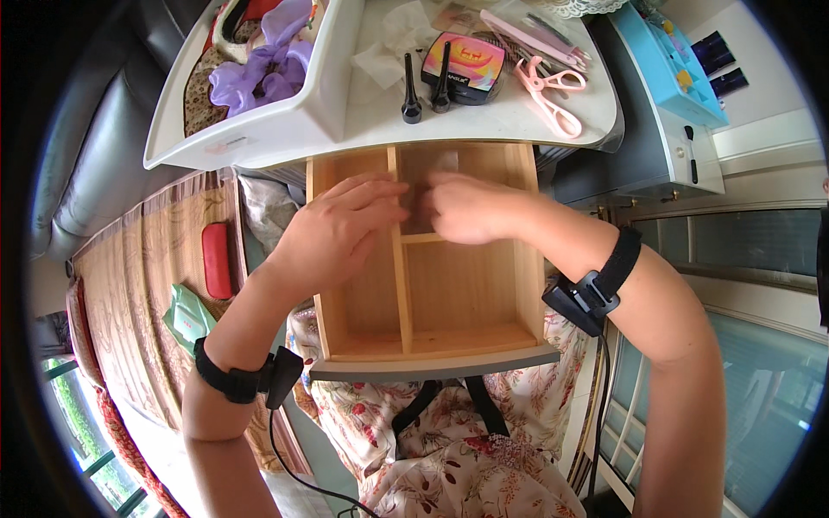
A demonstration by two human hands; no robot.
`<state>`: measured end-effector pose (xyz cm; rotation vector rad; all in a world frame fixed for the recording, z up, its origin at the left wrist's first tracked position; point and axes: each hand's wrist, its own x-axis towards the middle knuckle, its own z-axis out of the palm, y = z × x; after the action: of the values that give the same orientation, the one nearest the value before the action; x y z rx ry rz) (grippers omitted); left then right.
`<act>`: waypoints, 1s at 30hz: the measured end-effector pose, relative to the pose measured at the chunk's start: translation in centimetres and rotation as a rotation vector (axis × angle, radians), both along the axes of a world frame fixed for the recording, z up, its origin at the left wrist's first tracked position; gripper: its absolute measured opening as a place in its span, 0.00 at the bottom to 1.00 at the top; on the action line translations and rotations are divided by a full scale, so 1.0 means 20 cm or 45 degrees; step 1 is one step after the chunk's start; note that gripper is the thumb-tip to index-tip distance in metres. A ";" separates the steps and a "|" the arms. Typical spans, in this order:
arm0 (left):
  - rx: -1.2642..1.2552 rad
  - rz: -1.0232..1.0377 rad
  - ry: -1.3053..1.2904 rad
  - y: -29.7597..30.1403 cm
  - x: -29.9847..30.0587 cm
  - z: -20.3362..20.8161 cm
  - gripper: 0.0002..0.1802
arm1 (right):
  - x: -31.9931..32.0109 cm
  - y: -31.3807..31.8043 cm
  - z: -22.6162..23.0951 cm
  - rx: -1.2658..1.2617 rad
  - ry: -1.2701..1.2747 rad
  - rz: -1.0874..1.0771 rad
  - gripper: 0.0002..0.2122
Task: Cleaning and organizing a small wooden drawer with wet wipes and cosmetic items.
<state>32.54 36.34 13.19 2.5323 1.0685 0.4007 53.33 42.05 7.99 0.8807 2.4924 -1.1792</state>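
Note:
A pulled-out wooden drawer [471, 289] with dividers lies under both hands. My left hand [341, 220] reaches over its long divider, fingers stretched and slightly apart, the tips close to my right hand. At the back right compartment my right hand [471, 207] has its fingers curled in, smeared by motion. Between the two hands is a dark, brownish, see-through shape [420, 203], too blurred to name. Whatever my right fingers hold is hidden.
On the white top [380, 116] above the drawer are a white bin [324, 108] with a purple scrunchie [268, 65], two black slim-necked bottles, a colourful compact case [464, 65] and a pink eyelash curler [550, 95]. A blue organizer [682, 82] stands right; a red case [218, 259] lies left.

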 end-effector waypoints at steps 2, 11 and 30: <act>-0.043 0.025 -0.060 -0.01 -0.01 -0.01 0.18 | 0.01 0.00 0.09 0.313 0.046 -0.054 0.15; -0.072 0.039 -0.070 -0.03 -0.01 -0.02 0.19 | -0.01 0.00 0.16 0.309 -0.275 -0.069 0.24; 0.117 -0.007 0.041 -0.03 0.04 0.00 0.10 | 0.09 0.02 0.04 0.762 -0.362 0.040 0.22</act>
<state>33.34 35.74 13.15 2.6302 1.0785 0.4177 55.18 42.39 8.76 1.0461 2.6220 -0.2495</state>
